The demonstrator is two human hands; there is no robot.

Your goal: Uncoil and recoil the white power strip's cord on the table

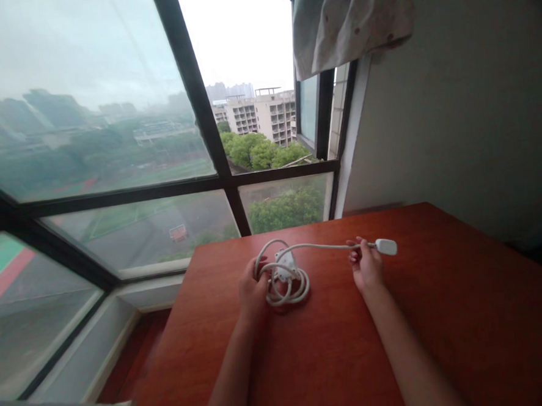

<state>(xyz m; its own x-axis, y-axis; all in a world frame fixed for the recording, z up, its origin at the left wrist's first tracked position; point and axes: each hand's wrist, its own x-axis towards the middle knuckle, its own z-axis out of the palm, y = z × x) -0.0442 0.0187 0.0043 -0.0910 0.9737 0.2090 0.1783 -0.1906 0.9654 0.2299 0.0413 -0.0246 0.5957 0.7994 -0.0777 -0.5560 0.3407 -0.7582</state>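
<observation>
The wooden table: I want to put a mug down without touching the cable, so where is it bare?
The wooden table is bare right of the right hand and plug, toward the wall, and near, between the forearms. It is crowded between the hands, where the left hand rests on the coiled white cable.

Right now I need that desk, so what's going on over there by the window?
A person sits at the red-brown table with a white power cord. The left hand rests on its coiled loops, with the socket block in the middle. The right hand pinches the free end of the cord just behind the plug, stretched out to the right.
</observation>
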